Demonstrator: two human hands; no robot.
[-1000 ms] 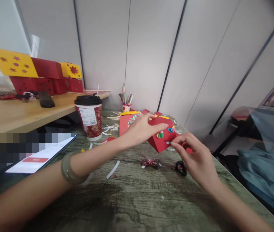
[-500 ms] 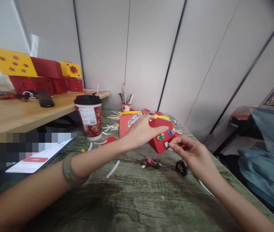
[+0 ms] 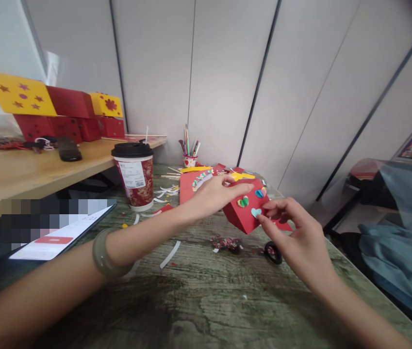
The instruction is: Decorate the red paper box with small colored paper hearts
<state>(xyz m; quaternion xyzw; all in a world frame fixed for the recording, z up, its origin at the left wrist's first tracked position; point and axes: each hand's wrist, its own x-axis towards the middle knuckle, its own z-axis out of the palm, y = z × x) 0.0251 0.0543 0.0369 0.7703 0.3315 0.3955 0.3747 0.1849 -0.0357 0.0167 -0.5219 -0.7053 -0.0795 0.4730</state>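
My left hand (image 3: pixel 215 195) grips a small red paper box (image 3: pixel 245 215) from its top, held above the green table (image 3: pixel 198 300). Three small coloured paper hearts sit on the box's face; a light blue heart (image 3: pixel 255 212) is the lowest. My right hand (image 3: pixel 296 237) has its fingertips pinched at the box's lower right edge, right beside that blue heart. A green bangle (image 3: pixel 104 254) is on my left wrist.
A red paper cup with a black lid (image 3: pixel 134 175) stands left of the hands. A phone (image 3: pixel 58 235) lies at the left. Scissors handles (image 3: pixel 273 252), paper scraps (image 3: pixel 226 243), red card sheets (image 3: pixel 191 186) and a pen pot (image 3: pixel 190 156) are around. Red and yellow paper boxes (image 3: pixel 63 109) stand on the wooden shelf.
A light blue heart has appeared on the box's face under my right fingertips. The box has tilted up slightly; my right hand shifted a little right.
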